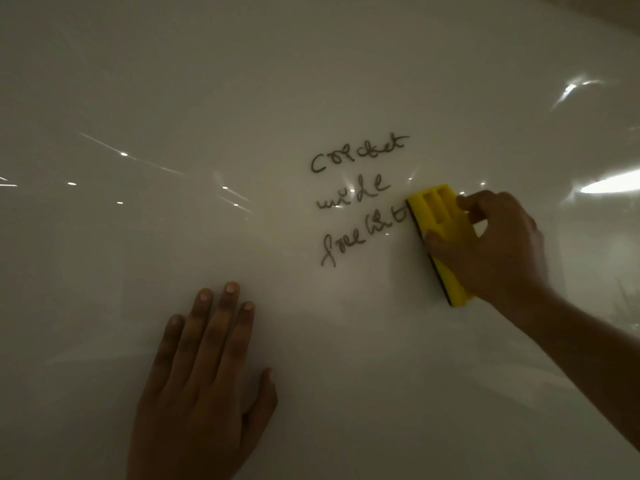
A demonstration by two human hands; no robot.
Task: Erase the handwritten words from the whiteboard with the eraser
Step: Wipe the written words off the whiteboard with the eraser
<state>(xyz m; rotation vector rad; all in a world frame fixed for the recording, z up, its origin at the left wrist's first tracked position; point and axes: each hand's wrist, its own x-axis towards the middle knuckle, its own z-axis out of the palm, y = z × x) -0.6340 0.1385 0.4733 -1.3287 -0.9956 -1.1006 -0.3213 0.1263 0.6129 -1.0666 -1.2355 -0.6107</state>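
On the right of the whiteboard point(242, 98), my right hand point(498, 247) has its grip closed around the yellow eraser point(437, 216), thumb on the near-left edge and fingers curled over the far-right side. The eraser stands on its long edge, tilted, its dark felt strip pressed to the board and its top end touching the last letter of the bottom line of writing. The words point(356, 199) sit in three handwritten lines just left of the eraser: the top one reads something like "cricket", the middle "wide", the bottom I cannot read for sure. All three lines look whole, with no smear through them that I can see.

My left hand point(204, 386) lies flat on the board, near and to the left, well apart from the writing, fingers spread and holding nothing. The board is glossy and dim, with streaks of reflected light across its left and far-right parts.
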